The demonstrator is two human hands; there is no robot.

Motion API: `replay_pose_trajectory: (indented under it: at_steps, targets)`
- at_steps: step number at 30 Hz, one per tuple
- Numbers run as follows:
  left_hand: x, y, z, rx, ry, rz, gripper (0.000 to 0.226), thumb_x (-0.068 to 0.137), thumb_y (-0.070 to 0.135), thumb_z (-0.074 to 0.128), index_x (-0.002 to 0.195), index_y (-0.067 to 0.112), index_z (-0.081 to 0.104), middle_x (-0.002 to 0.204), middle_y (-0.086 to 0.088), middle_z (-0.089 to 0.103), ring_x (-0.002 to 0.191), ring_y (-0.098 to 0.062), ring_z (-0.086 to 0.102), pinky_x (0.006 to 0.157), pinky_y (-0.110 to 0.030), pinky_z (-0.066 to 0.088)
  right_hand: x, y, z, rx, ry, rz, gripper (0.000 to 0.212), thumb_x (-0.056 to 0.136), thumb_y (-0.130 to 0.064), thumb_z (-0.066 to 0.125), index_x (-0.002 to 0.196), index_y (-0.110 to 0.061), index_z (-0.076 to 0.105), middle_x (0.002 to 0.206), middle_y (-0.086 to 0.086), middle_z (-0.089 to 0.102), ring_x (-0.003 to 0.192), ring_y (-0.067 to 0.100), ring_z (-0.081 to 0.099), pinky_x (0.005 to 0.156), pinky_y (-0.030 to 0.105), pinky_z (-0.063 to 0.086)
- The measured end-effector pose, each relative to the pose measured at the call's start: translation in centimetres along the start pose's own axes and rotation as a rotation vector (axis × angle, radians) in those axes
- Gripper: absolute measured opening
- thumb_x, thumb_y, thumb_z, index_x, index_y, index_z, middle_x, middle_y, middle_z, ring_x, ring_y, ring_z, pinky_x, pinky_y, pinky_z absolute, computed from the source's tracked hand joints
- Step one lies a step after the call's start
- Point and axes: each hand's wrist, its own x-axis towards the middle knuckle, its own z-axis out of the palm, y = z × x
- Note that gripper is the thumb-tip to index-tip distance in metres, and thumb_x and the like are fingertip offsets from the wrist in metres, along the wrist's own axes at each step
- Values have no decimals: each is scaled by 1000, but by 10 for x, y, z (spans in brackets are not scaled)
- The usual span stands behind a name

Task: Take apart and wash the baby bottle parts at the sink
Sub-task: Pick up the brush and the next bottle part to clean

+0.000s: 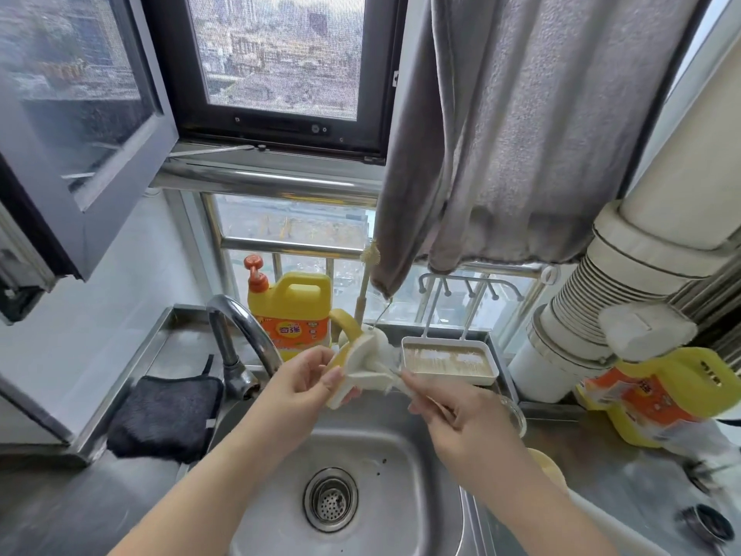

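Hands meet mid-frame above the steel sink [421, 495]. Left hand [304, 381] grips the yellow-and-white handled bottle collar [363, 365]; right hand [453, 415] pinches a thin white brush [395, 379] against it.

From my feed I see two bare forearms with no sleeves, the left hand [302, 381] and right hand [461, 415] both ungloved, without rings, a watch or bracelets showing.

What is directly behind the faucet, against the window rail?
A yellow detergent jug with an orange pump stands behind the faucet. The faucet's neck and the bottle part in the left hand cover its lower edge, so its base cannot be seen.
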Motion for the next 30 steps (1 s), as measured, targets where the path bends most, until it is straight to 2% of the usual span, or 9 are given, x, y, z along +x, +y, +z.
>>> replay_pose_trajectory:
  at_steps: [4, 7, 11, 14, 16, 18, 22, 26, 30]
  targets:
    - [2, 0, 3, 114, -79, -9, 12, 96, 11, 51, 101, 6, 60, 91, -6, 73, 89, -12, 70, 83, -23, 50, 22, -6, -3, 47, 83, 13, 47, 91, -9, 60, 119, -47, 59, 77, -5, 66, 75, 9, 60, 72, 23, 46]
    - [2, 0, 3, 132, -83, -20, 13, 95, 14, 52, 102, 5, 60, 92, -5, 73, 91, -13, 70, 87, -29, 48, 28, -10, -5, 43, 57, 28, 44, 92, -10, 58, 122, -42, 60, 80, -3, 66, 76, 9, 59, 73, 23, 46]
    - [3, 5, -6, 78, 1, -11, 13, 94, 15, 53, 101, 10, 63, 92, -5, 73, 89, -13, 70, 83, -24, 46, 12, -2, -3, 18, -49, 56, 50, 90, -12, 60, 112, -58, 55, 78, -5, 68, 75, 10, 61, 73, 29, 48]
    - [7, 6, -6, 136, 5, -3, 12, 95, 16, 53, 101, 10, 61, 92, -2, 74, 90, -13, 70, 87, -31, 48, 21, -3, 2, 60, 24, 36, 54, 91, -12, 60, 106, -63, 51, 82, -2, 69, 79, 13, 63, 73, 32, 49]
    - [8, 7, 0, 165, -26, -8, 11, 96, 15, 52, 100, 8, 60, 91, -3, 74, 87, -10, 70, 83, -28, 49, 29, -9, 3, 110, 89, -5, 49, 92, -16, 60, 111, -61, 52, 82, 3, 69, 80, 18, 64, 75, 36, 51]
    - [8, 7, 6, 66, -39, -9, 14, 95, 14, 53, 101, 4, 60, 87, -2, 72, 80, -7, 69, 74, -19, 47, 31, -11, 5, 120, 111, -34, 44, 92, -21, 60, 116, -57, 53, 83, 4, 69, 81, 19, 65, 75, 38, 53]
    - [10, 10, -2, -183, 73, -50, 27, 82, 28, 56, 96, 6, 64, 79, -2, 69, 71, -9, 62, 72, -26, 42, 17, -3, 7, 50, 49, -25, 53, 89, -10, 63, 118, -52, 51, 78, -7, 67, 74, 8, 61, 65, 18, 45]
    - [9, 8, 0, -205, 40, -85, 29, 82, 27, 56, 99, 5, 65, 85, -5, 71, 76, -12, 63, 77, -27, 44, 18, 4, -2, 69, 16, 64, 51, 92, -13, 59, 107, -61, 51, 84, 2, 71, 75, 10, 62, 72, 26, 48]
    - [13, 9, 3, -184, 55, -112, 20, 88, 19, 62, 103, 7, 64, 90, -7, 74, 83, -18, 67, 81, -27, 49, 18, 0, -3, 12, -17, 54, 37, 93, -17, 57, 121, -42, 60, 80, -3, 66, 74, 7, 56, 69, 23, 44]
